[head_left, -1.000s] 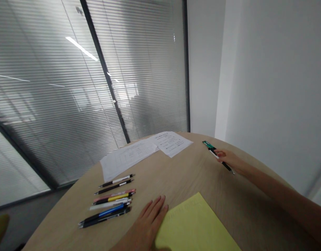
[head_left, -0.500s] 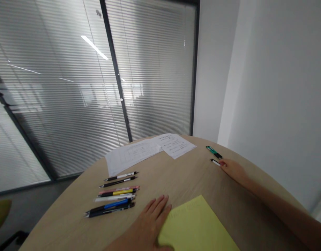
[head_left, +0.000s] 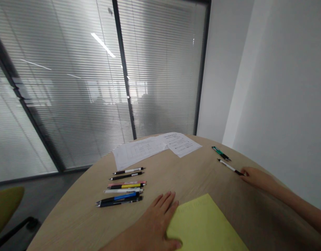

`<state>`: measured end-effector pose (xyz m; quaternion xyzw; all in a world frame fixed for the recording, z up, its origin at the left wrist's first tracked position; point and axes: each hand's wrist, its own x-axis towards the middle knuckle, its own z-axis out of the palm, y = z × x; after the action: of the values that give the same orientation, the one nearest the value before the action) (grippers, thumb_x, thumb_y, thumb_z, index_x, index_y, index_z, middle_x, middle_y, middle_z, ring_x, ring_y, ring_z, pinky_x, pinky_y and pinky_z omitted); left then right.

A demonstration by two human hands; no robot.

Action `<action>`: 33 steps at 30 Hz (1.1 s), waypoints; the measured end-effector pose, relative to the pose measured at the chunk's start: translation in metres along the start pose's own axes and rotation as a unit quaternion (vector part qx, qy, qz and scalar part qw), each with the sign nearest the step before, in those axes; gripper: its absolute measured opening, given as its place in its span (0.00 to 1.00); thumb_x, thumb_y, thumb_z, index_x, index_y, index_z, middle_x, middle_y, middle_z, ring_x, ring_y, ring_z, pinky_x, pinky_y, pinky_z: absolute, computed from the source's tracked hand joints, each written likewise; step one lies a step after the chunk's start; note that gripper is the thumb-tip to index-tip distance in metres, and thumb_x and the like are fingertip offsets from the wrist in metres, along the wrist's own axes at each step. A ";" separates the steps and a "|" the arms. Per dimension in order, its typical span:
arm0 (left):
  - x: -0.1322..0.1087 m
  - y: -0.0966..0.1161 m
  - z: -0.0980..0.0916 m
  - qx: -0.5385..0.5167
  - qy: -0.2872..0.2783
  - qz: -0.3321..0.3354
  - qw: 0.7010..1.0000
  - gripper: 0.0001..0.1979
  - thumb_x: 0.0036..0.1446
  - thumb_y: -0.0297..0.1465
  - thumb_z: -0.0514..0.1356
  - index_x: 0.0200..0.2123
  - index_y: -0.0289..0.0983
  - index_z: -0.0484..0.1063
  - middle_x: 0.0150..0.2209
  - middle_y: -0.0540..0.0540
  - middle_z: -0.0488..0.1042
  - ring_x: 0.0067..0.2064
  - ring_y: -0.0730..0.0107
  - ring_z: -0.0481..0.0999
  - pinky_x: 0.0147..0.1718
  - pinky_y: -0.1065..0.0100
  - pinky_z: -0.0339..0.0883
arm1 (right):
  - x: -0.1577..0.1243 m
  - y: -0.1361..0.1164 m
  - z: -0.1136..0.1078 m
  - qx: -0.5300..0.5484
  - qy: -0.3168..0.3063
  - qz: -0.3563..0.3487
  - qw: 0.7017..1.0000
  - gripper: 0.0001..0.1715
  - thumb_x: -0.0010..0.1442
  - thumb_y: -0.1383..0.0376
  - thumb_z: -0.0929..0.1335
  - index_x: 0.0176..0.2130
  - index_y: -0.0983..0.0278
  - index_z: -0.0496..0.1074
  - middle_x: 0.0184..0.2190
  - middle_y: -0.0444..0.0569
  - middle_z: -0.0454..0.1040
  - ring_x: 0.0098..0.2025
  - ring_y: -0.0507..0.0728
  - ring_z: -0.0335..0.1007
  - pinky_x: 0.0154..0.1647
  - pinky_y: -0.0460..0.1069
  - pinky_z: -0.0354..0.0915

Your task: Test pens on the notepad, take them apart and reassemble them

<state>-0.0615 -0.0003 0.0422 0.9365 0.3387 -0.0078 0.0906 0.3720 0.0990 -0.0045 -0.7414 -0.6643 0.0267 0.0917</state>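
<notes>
My left hand lies flat with fingers stretched out, on the left edge of a yellow pad of paper. At the right, the fingertips of my right hand are closed at the near, black end of a white-and-black pen, which rests on the table. Just beyond that pen lies a pair of green-and-black pens. On the left is a row of several pens, among them a blue-and-black pen, a yellow-and-black pen and a black pen.
The round wooden table has printed white sheets near its far edge. A glass partition with blinds and a white wall stand behind. A yellow-green chair is at the lower left.
My right hand has slid back along the white-and-black pen to its near end, uncovering more of it. The left hand stays on the pad. The view has shifted slightly.
</notes>
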 end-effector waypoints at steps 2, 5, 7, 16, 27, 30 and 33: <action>0.000 -0.001 0.002 0.001 0.007 0.002 1.000 0.42 0.48 0.51 0.52 0.59 0.30 0.46 0.60 0.30 0.42 0.60 0.51 0.41 0.55 0.50 0.42 | -0.009 0.006 -0.002 -0.015 -0.013 0.017 1.000 0.09 0.50 0.61 0.63 0.26 0.64 0.69 0.26 0.51 0.73 0.29 0.59 0.69 0.27 0.48 0.57; 0.000 -0.002 0.004 0.005 0.015 0.005 1.000 0.42 0.48 0.51 0.53 0.59 0.31 0.46 0.60 0.31 0.42 0.60 0.52 0.41 0.55 0.51 0.42 | -0.017 0.009 -0.005 -0.036 -0.019 0.022 0.999 0.12 0.51 0.60 0.62 0.22 0.63 0.66 0.24 0.51 0.73 0.28 0.59 0.69 0.25 0.48 0.56; 0.000 -0.002 0.004 0.006 0.012 0.003 1.000 0.42 0.48 0.50 0.54 0.59 0.31 0.46 0.60 0.31 0.42 0.60 0.51 0.41 0.55 0.51 0.42 | -0.018 0.007 -0.006 -0.038 -0.018 0.020 0.999 0.12 0.52 0.60 0.61 0.23 0.63 0.66 0.25 0.51 0.73 0.29 0.59 0.69 0.25 0.48 0.56; 0.001 0.000 -0.001 0.012 0.004 0.005 1.000 0.42 0.48 0.52 0.53 0.58 0.29 0.48 0.59 0.30 0.44 0.60 0.50 0.44 0.55 0.51 0.43 | 0.002 -0.030 -0.006 -0.031 0.016 0.033 0.999 0.13 0.56 0.60 0.59 0.27 0.64 0.67 0.31 0.52 0.73 0.35 0.61 0.70 0.27 0.48 0.57; 0.002 -0.007 0.009 0.015 0.022 0.021 0.999 0.40 0.50 0.52 0.51 0.59 0.32 0.47 0.60 0.33 0.45 0.60 0.49 0.45 0.54 0.49 0.45 | 0.037 -0.042 0.009 -0.088 0.071 0.024 0.993 0.15 0.59 0.60 0.58 0.33 0.67 0.68 0.33 0.55 0.73 0.35 0.61 0.71 0.27 0.48 0.61; 0.009 -0.015 0.015 0.014 -0.011 0.021 1.000 0.39 0.50 0.50 0.52 0.58 0.31 0.48 0.59 0.31 0.43 0.59 0.46 0.44 0.53 0.46 0.46 | 0.040 -0.045 0.010 -0.091 0.073 0.021 0.993 0.15 0.59 0.61 0.58 0.33 0.67 0.68 0.33 0.56 0.73 0.35 0.61 0.71 0.27 0.48 0.61; 0.012 -0.020 0.020 0.021 -0.023 0.014 0.999 0.37 0.52 0.47 0.51 0.58 0.30 0.48 0.59 0.30 0.42 0.59 0.47 0.43 0.52 0.46 0.46 | 0.041 -0.047 0.009 -0.090 0.076 0.023 0.993 0.16 0.59 0.61 0.58 0.34 0.67 0.69 0.33 0.56 0.73 0.34 0.61 0.71 0.27 0.48 0.61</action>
<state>-0.0639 0.0194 0.0183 0.9426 0.3227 -0.0355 0.0788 0.3296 0.1453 -0.0020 -0.7616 -0.6379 -0.0873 0.0740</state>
